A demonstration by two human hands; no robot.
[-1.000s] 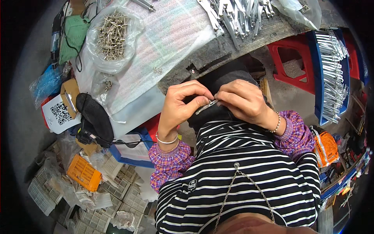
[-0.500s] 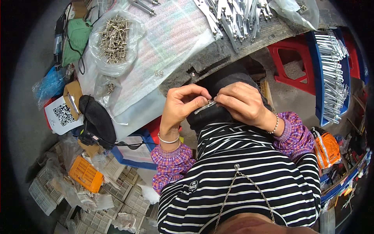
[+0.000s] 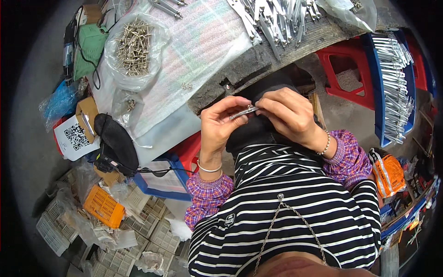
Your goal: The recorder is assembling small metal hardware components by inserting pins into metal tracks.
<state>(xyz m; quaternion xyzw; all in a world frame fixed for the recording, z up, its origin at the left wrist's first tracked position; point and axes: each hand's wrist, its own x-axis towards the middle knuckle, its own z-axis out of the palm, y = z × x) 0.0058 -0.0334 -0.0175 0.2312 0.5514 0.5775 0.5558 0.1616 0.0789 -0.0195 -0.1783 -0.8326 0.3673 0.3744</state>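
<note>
Over my lap, near the table edge, a slender silvery metal strip (image 3: 242, 112) is held between my two hands. My left hand (image 3: 218, 123) pinches it with thumb and forefinger. The fingers of my right hand (image 3: 291, 113) are closed on its other end. A tiny pin-like piece stands up by the left fingertips, too small to make out. On the table above my hands lies a pile of flat metal strips (image 3: 277, 21). A clear plastic bag (image 3: 159, 55) of metal rivet-like pins (image 3: 134, 46) sits at the left.
A blue tray (image 3: 379, 106) full of metal pieces stands at the right beside a red stool (image 3: 325, 69). The table's worn wooden edge (image 3: 226, 76) runs close to my hands. A black mesh pouch (image 3: 115, 143) lies left, with an orange basket (image 3: 102, 207) below.
Both hands have risen slightly toward the table edge with the metal strip. The strip is turned, and more of it shows above the left thumb.
</note>
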